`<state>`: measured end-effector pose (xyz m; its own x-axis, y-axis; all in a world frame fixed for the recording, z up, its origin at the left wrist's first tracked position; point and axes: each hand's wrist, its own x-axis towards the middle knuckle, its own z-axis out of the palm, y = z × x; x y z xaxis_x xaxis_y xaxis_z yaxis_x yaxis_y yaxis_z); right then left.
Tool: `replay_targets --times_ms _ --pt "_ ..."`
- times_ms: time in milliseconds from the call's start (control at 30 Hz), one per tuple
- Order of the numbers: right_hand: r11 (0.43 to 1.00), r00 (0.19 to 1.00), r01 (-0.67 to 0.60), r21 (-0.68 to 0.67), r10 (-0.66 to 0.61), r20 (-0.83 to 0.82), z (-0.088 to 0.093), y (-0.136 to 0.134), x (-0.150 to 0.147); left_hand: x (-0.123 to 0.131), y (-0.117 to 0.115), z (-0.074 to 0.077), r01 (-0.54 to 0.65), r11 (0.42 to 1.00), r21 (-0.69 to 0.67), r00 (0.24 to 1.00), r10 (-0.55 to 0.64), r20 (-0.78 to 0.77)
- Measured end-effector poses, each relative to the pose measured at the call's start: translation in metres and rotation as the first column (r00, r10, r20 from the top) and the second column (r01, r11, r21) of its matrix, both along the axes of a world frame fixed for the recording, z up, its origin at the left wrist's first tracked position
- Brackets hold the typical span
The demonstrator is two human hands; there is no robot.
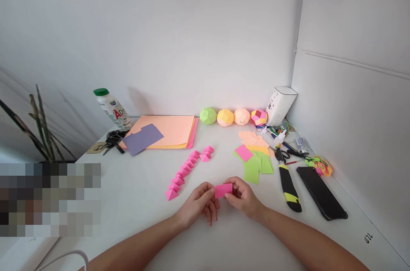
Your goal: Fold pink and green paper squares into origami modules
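A small pink paper rectangle (223,190) is held between both hands above the table. My left hand (205,200) pinches its left end between thumb and forefinger, the other fingers hanging loosely. At the opposite end, my right hand (243,197) grips the paper with its thumb in front and fingers behind. Several folded pink paper pieces (184,171) run in a slanting row just beyond my left hand, with a few more pink folded pieces (206,154) beside the row's far end. Green paper cards (252,170) and a flat pink card (244,153) lie beyond my right hand.
Paper balls (225,118) line the wall. Large orange sheets (166,128) and a purple sheet (144,139) lie left, near a bottle (113,108) and keys (114,139). To the right are a utility knife (289,189), scissors (282,155), a phone (321,192) and a white box (280,106).
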<state>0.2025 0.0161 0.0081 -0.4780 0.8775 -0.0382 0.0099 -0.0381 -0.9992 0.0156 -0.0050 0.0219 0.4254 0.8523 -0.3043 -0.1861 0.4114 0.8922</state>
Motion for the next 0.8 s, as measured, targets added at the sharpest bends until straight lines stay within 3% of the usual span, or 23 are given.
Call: replay_targets --times_ms 133,400,800 --pt "0.992 0.997 -0.035 0.12 0.026 0.07 -0.0016 -0.0037 -0.0018 -0.0011 0.0035 -0.0005 0.006 1.0 -0.024 0.998 -0.005 0.057" --pt "0.952 0.987 -0.036 0.303 -0.014 0.162 -0.0078 -0.0029 -0.003 -0.0023 0.0029 0.0017 0.023 1.0 -0.013 1.0 -0.023 0.02" --pt "0.938 0.975 -0.048 0.344 -0.031 0.219 -0.0015 -0.0032 -0.0043 -0.0035 0.0024 0.0003 0.013 1.0 0.009 0.999 -0.014 0.041"
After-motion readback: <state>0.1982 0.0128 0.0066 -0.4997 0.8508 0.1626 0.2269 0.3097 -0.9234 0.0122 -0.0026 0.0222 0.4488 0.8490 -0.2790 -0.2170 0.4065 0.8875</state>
